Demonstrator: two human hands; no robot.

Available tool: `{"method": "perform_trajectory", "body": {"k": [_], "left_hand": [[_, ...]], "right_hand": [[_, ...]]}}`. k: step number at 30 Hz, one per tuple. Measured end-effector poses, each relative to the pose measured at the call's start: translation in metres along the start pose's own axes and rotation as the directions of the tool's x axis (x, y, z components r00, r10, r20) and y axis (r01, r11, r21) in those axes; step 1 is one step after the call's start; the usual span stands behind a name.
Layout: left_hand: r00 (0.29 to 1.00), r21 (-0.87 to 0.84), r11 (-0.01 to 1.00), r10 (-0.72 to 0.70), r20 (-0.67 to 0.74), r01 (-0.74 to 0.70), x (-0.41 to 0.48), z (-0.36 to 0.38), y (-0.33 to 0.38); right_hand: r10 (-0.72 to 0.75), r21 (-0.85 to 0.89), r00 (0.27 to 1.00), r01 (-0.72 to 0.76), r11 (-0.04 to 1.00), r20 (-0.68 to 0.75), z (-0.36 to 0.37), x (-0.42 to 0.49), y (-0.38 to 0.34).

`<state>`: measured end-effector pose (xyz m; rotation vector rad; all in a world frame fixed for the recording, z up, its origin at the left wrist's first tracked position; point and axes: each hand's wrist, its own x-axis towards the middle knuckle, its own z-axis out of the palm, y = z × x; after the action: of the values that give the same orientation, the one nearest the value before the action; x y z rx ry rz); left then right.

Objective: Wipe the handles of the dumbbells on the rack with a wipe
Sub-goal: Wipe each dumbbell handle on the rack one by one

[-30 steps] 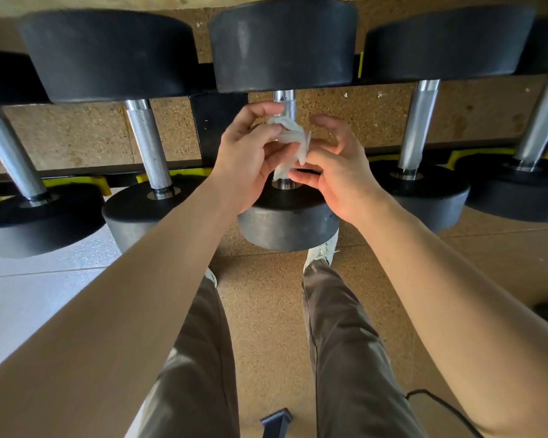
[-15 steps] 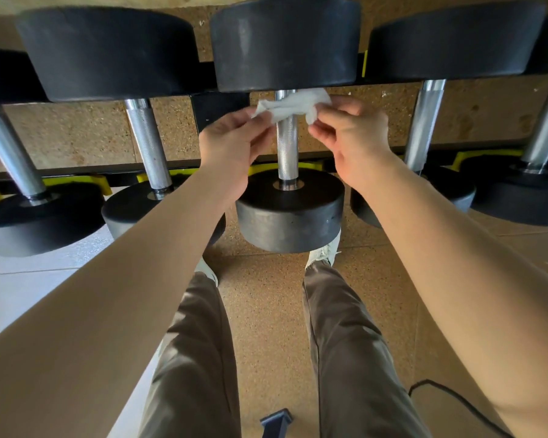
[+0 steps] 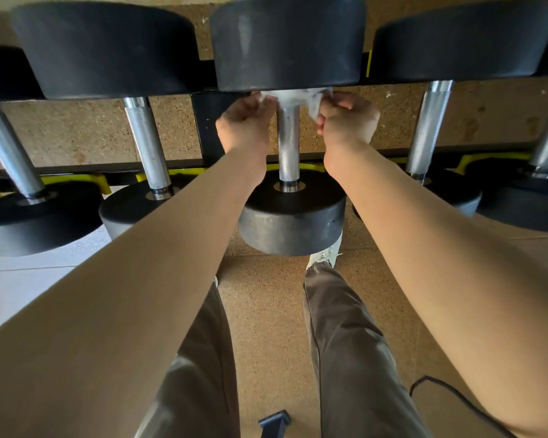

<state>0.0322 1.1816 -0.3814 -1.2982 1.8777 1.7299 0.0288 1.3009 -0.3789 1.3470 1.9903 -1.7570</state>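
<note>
Both hands, left hand and right hand, are pinching the wipe, now risen to the handle top; downstroke likely next.

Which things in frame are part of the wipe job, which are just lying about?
Job: wipe at the top of the centre dumbbell handle; left hand and right hand, each pinching an end; neighbouring handles; rack.
Lying about: black cable on the floor; dark blue object at the bottom edge.
</note>
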Motion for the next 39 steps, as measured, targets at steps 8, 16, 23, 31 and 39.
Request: {"method": "perform_trajectory", "body": {"k": [8, 16, 23, 31, 39], "left_hand": [[0.989, 0.221, 0.965, -0.146, 0.012, 0.139, 0.004, -0.025, -0.015], [0.976, 0.302, 0.953, -0.038, 0.216, -0.03, 0.0, -0.031, -0.021], [0.958, 0.395, 0.919, -0.123, 0.257, 0.012, 0.005, -0.04, -0.027], [0.983, 0.664, 0.742, -0.04, 0.178, -0.09, 0.012, -0.063, -0.037], [0.932, 0.882, 0.399, -0.146, 0.332, -0.251, 0.002, -0.051, -0.034]], "right_hand": [[-0.218, -0.251, 0.931, 0.295, 0.922, 0.293, 0.002, -0.018, -0.002], [-0.06, -0.302, 0.981, 0.115, 0.946, 0.185, -0.026, -0.003, 0.007], [-0.045, -0.421, 0.958, 0.165, 0.892, 0.282, -0.035, -0.004, 0.017], [0.008, -0.557, 0.855, 0.331, 0.762, 0.519, -0.041, -0.019, 0.027], [0.05, -0.761, 0.853, 0.435, 0.481, 0.519, -0.056, -0.008, 0.031]]}}
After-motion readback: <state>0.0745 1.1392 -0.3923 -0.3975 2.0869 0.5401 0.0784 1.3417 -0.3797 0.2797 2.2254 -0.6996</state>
